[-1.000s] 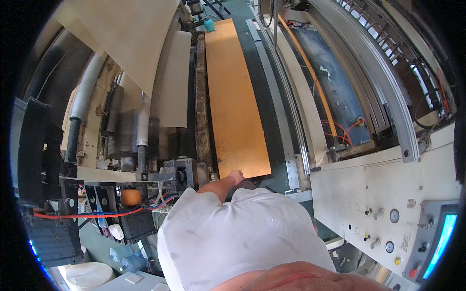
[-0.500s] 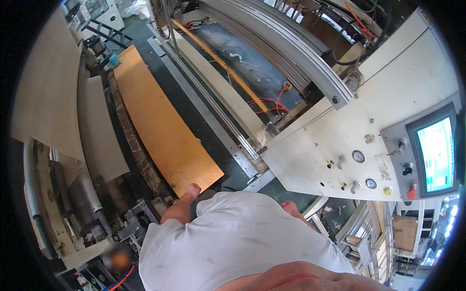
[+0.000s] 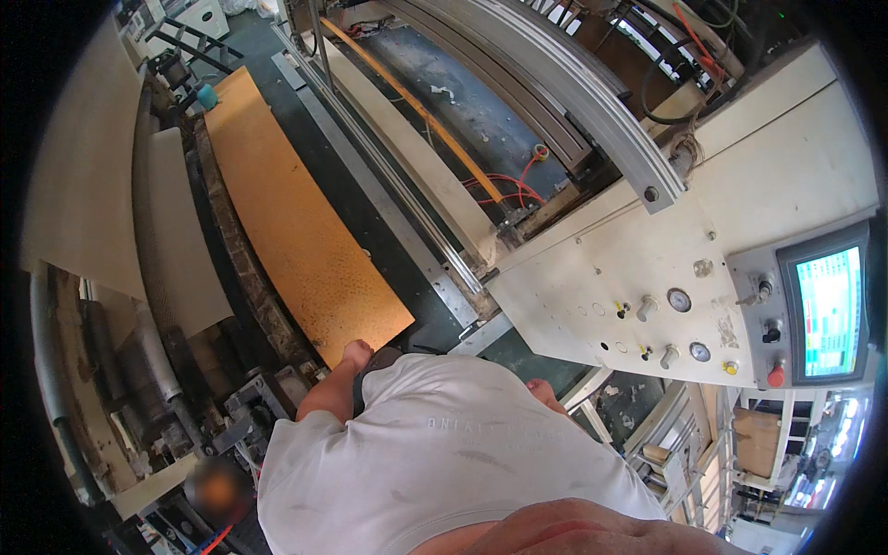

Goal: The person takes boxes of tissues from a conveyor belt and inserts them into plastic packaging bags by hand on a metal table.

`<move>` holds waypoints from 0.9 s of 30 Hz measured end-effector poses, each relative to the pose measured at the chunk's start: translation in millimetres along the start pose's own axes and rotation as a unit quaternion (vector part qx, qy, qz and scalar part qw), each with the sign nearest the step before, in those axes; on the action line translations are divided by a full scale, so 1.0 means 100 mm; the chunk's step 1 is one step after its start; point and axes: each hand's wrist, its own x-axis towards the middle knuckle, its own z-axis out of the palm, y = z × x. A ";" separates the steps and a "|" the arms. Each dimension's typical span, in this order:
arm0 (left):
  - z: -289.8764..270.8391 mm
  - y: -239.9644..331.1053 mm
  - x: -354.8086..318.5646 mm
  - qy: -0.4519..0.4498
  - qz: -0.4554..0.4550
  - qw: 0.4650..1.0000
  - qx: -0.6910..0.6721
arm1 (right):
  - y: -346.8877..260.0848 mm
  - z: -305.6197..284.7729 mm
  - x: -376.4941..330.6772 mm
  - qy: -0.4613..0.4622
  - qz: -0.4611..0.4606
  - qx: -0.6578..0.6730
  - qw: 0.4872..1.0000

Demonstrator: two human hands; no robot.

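Note:
My left hand [image 3: 356, 353] hangs low beside my body, over the near end of a long orange-yellow board [image 3: 301, 217]. It looks rounded, but its fingers are too small and foreshortened to read, and whether it touches the board does not show. On the other side, my right hand [image 3: 544, 392] shows only in part past my white shirt. The nearest things to it are a pale metal frame [image 3: 585, 396] and the lower edge of a cream machine panel [image 3: 592, 314]. Nothing can be made out in either hand.
Left of the board runs a machine with rollers [image 3: 157, 356] and wide pale sheet material [image 3: 88, 166]. The cream panel at right carries gauges, knobs, a red button [image 3: 775, 375] and a lit screen [image 3: 828, 314]. Metal rails [image 3: 388, 176] and an orange bar [image 3: 416, 111] cross beyond.
My viewpoint has shifted a little, so the board, rails and panel appear slightly displaced. Both hands stay low at my sides, with no visible taking hold or letting go.

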 end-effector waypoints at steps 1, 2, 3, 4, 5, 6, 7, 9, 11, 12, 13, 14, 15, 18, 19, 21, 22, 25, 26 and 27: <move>0.01 0.04 0.01 -0.006 -0.025 0.999 -0.019 | -0.02 -0.01 -0.01 0.003 0.001 0.000 1.000; 0.00 0.09 -0.02 -0.012 -0.051 0.998 -0.037 | -0.02 0.00 0.00 0.005 0.001 0.000 1.000; -0.02 0.15 -0.04 -0.018 -0.077 0.995 -0.055 | -0.01 -0.01 0.00 0.007 0.001 0.000 1.000; -0.04 0.10 -0.03 -0.021 -0.013 1.000 0.010 | -0.03 0.00 -0.02 0.006 -0.004 -0.008 1.000; -0.05 0.02 -0.02 -0.024 0.051 0.996 0.073 | -0.02 0.00 0.00 0.005 -0.009 -0.019 1.000; -0.03 -0.05 0.00 -0.019 0.048 0.997 0.058 | -0.02 0.00 0.03 0.003 -0.014 -0.030 0.999; -0.01 -0.07 0.01 -0.014 0.047 0.998 0.042 | -0.02 0.01 0.07 0.001 -0.016 -0.027 0.999; -0.04 0.04 0.01 0.002 -0.081 0.987 -0.140 | 0.00 0.03 0.10 0.004 -0.016 -0.018 1.000; -0.05 -0.05 0.07 0.020 -0.078 0.991 -0.103 | -0.09 0.04 0.09 0.002 -0.021 -0.035 0.999; -0.05 -0.10 0.10 0.029 -0.076 0.993 -0.084 | -0.14 0.06 0.09 0.001 -0.024 -0.044 0.999; -0.04 -0.09 0.11 0.034 -0.078 0.992 -0.096 | -0.15 0.05 0.11 0.000 -0.029 -0.046 0.999; -0.08 -0.07 0.10 0.039 -0.080 0.991 -0.104 | -0.15 0.05 0.14 0.000 -0.033 -0.046 0.998; -0.13 -0.03 0.13 0.043 -0.081 0.989 -0.113 | -0.15 0.05 0.16 -0.001 -0.032 -0.047 0.998; -0.22 -0.15 0.26 0.057 -0.076 0.992 -0.078 | -0.34 0.10 0.12 -0.013 -0.025 -0.049 0.998; -0.21 -0.16 0.31 0.058 -0.067 0.993 -0.074 | -0.41 0.11 0.08 -0.011 -0.021 -0.056 0.998; -0.29 -0.12 0.34 0.046 -0.084 0.992 -0.077 | -0.53 0.15 0.07 -0.008 -0.014 -0.069 0.997; -0.35 -0.10 0.35 0.042 -0.090 0.991 -0.086 | -0.60 0.19 0.00 0.002 -0.007 -0.064 0.998; -0.32 -0.22 0.44 0.044 -0.075 0.990 -0.111 | -0.89 0.21 0.02 0.002 -0.006 -0.106 0.994; -0.27 -0.33 0.51 0.040 -0.059 0.991 -0.114 | -0.89 0.20 0.05 -0.006 -0.006 -0.139 0.990; -0.19 -0.43 0.56 0.027 -0.070 0.984 -0.162 | -0.88 0.19 0.06 -0.014 -0.006 -0.172 0.985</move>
